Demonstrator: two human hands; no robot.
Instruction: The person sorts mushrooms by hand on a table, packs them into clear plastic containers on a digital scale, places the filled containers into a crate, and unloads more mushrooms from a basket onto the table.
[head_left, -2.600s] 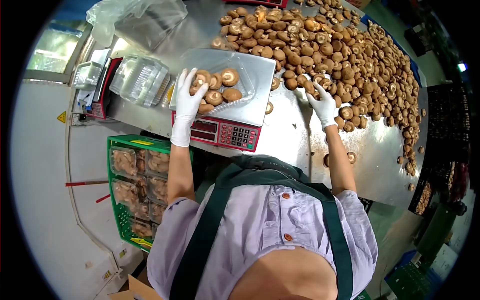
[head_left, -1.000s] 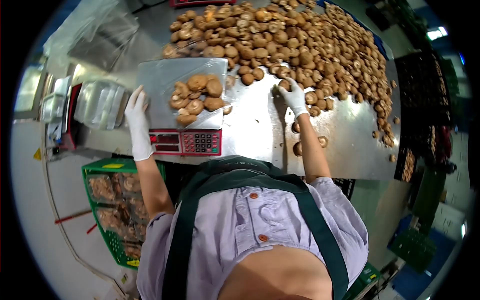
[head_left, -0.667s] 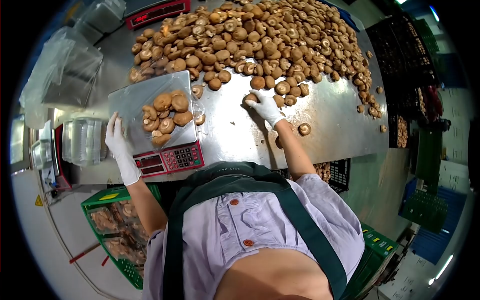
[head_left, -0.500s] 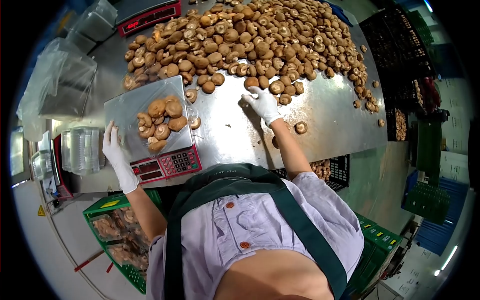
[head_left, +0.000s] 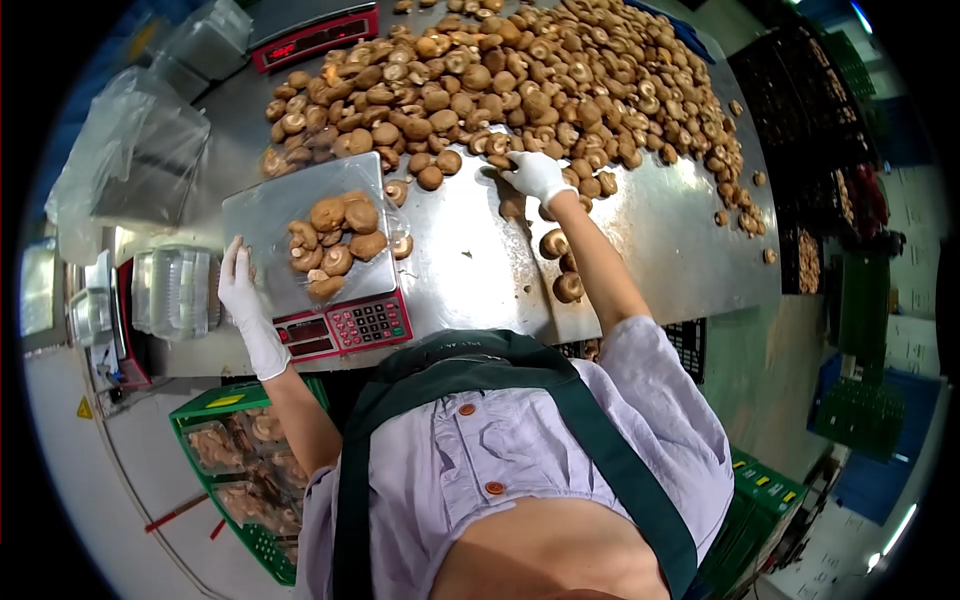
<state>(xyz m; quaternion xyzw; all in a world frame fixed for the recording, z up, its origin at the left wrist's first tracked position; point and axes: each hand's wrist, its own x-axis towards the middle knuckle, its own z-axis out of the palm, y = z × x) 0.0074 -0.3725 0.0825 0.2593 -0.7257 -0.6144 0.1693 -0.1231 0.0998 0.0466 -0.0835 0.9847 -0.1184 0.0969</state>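
Note:
My left hand (head_left: 245,300), in a white glove, rests at the left edge of a red digital scale (head_left: 368,318), fingers stretched out and holding nothing. On the scale's metal plate, a clear plastic tray (head_left: 290,210) holds several brown shiitake mushrooms (head_left: 337,260). At the near edge of a large mushroom pile (head_left: 510,75), my gloved right hand (head_left: 538,178) has its fingers bent around a shiitake mushroom (head_left: 498,161); the thumb is mostly hidden. A few loose mushrooms (head_left: 554,243) lie beside my right forearm on the metal table (head_left: 450,290).
A second red scale (head_left: 315,38) stands at the back left. Stacked clear trays (head_left: 172,290) and plastic bags (head_left: 110,140) are on the left. A green crate (head_left: 235,470) with packed mushrooms sits below left; black crates (head_left: 800,100) are stacked at right.
My right hand has moved farther out to the pile's edge, its fingers now closing around a mushroom. Loose mushrooms by the forearm show more. My left hand stays at the scale.

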